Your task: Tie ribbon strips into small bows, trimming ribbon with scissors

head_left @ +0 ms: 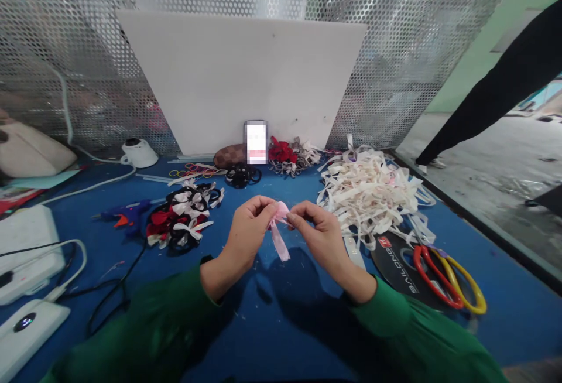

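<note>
A pink ribbon (280,241) is looped between my two hands above the middle of the blue table, one tail hanging down. My left hand (251,228) pinches the loop between thumb and forefinger. From the other side, my right hand (317,232) has its thumb and fingertips closed on the ribbon's right part. To the right lies a big heap of cream ribbon strips (369,192). Left of my hands is a pile of black hair ties with white and red bows (182,216). Fingers hide part of the loop.
Red-and-yellow-handled scissors (448,277) lie at the right on a black card (397,266). A blue glue gun (127,216), cables and white power strips (30,248) occupy the left. A phone (256,142) stands at the back before a white board (250,78). Someone's dark-clothed leg (492,84) shows right.
</note>
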`<state>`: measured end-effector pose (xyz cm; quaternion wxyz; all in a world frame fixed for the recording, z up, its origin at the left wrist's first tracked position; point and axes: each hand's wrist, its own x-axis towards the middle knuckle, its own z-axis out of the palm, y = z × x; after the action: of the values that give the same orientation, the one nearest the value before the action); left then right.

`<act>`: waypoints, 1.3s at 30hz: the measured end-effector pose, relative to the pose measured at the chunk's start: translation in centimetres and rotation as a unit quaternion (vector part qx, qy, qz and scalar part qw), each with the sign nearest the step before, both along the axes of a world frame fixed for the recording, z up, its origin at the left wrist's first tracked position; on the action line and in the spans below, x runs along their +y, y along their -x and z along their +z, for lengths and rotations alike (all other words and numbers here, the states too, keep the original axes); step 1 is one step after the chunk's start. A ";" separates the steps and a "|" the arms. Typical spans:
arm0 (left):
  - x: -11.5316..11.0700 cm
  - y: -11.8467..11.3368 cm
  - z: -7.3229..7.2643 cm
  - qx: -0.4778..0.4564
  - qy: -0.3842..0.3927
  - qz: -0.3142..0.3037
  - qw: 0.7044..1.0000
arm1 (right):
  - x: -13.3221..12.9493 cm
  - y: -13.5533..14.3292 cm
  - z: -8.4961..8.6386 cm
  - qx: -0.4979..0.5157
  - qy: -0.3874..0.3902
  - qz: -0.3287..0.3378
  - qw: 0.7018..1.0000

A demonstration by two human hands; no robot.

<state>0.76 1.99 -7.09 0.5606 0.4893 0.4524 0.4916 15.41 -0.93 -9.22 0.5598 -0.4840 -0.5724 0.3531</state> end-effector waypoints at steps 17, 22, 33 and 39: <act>0.5 0.3 -0.5 0.012 0.004 0.000 1.000 | 0.2 0.3 -0.7 0.015 0.044 0.024 0.999; 0.6 0.3 -1.0 0.062 -0.038 -0.031 0.997 | 0.6 0.2 -1.1 0.102 0.102 0.052 0.988; 0.6 0.5 -0.8 -0.006 0.075 -0.099 0.992 | 0.7 0.0 -0.7 0.156 0.050 0.010 0.986; 0.5 0.4 -0.9 0.044 0.014 -0.069 0.997 | 0.7 -0.1 -0.7 0.120 0.057 0.003 0.991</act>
<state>0.35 2.50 -7.95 0.5794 0.5326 0.4488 0.4233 15.49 -0.19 -9.90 0.5949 -0.4674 -0.4816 0.4425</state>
